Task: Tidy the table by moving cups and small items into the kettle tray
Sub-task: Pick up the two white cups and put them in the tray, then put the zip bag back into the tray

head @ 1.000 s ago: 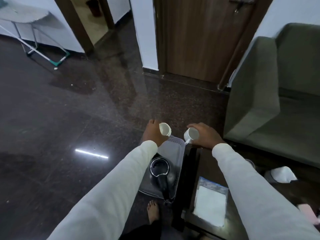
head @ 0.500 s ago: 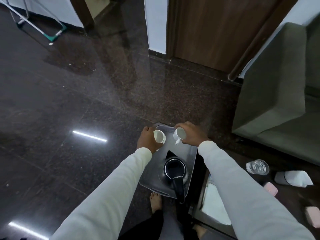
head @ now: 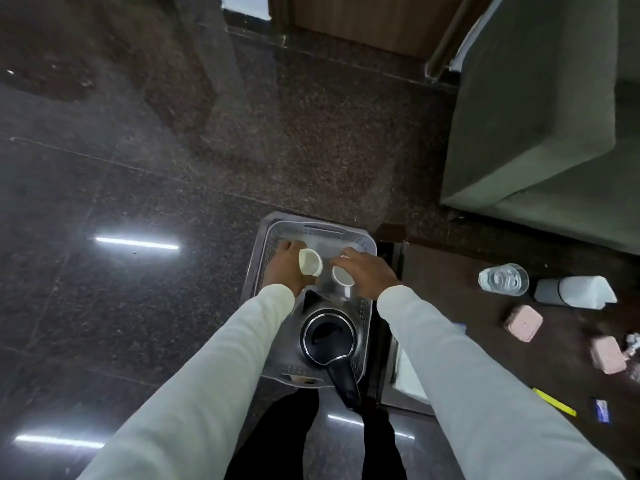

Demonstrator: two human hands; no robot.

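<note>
A grey perforated kettle tray (head: 360,242) lies below me with a black kettle (head: 328,336) in its near half. My left hand (head: 287,268) grips a white cup (head: 310,262), tilted with its mouth facing right, over the tray's far half. Beside it my right hand (head: 367,275) holds a second white cup (head: 343,274), its handle pointing toward me. I cannot tell whether either cup touches the tray floor.
A dark table (head: 485,327) on the right carries a clear glass (head: 504,279), a white-wrapped tumbler (head: 575,292), two pink boxes (head: 523,323) and small sachets (head: 601,409). A grey-green sofa (head: 540,116) stands at the far right. The glossy dark floor (head: 138,168) spreads to the left.
Both hands have come down and toward me with their cups, from above the tray's far edge to low over the tray in front of the kettle. The view has tipped downward.
</note>
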